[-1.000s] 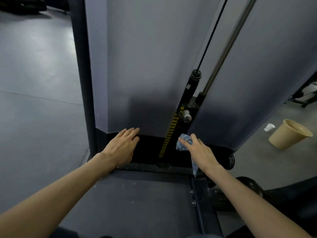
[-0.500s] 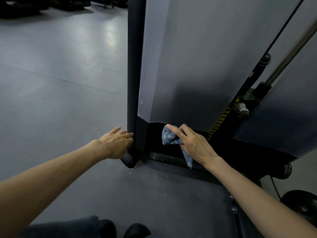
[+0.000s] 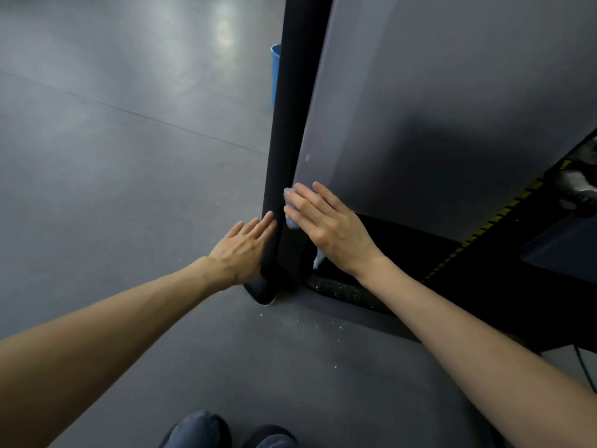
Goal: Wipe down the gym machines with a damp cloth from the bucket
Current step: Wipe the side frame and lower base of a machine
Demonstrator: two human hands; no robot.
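Against the right face of the tall black upright post of the gym machine, low down near its foot, the right hand presses a small pale blue fabric cloth. Its grip is released: the fingers lie straight and spread, pinning the cloth flat where the post meets the broad grey side panel to the post's right. One corner of the cloth shows above the fingertips and a loose tail hangs out below the heel of the palm.

On the post's left face, at about the same height, the left hand rests with straight fingers, its grip released too and holding nothing; it looks like a brace.

Behind the post, farther up on the dark grey floor, a sliver of blue round container peeks out, probably the bucket, though most of it is hidden.

I judge the cloth light, limp and soft, and clingy if damp. It will bunch and slide under a flat palm, so wadding it into the palm with the fingers wrapped over it, loose tail gathered in, should give firmer strokes up the smooth, rigid post.
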